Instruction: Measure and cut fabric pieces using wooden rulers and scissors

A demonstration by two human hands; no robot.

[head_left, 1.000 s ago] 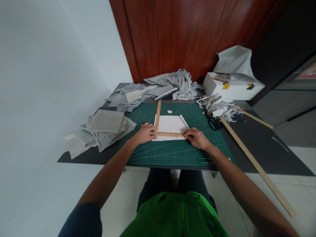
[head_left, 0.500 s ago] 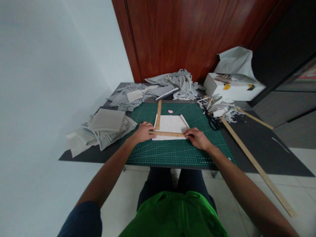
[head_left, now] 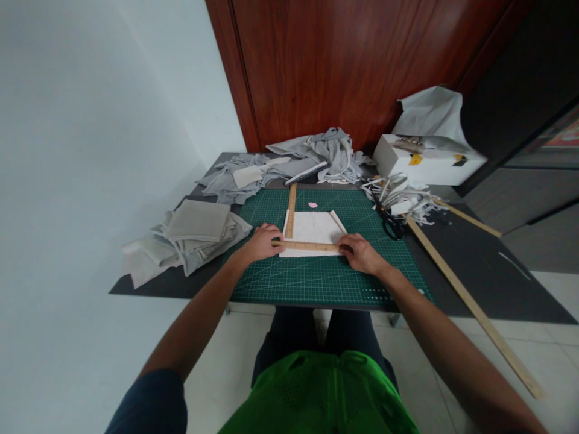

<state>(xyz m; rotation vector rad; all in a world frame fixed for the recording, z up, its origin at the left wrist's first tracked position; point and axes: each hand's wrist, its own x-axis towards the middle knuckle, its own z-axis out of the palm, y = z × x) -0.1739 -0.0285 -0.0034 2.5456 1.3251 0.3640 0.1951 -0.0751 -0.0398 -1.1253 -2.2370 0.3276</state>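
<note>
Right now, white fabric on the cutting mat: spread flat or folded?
Spread flat. The white fabric piece lies as a square on the green mat, the wooden ruler across its near edge.
</note>
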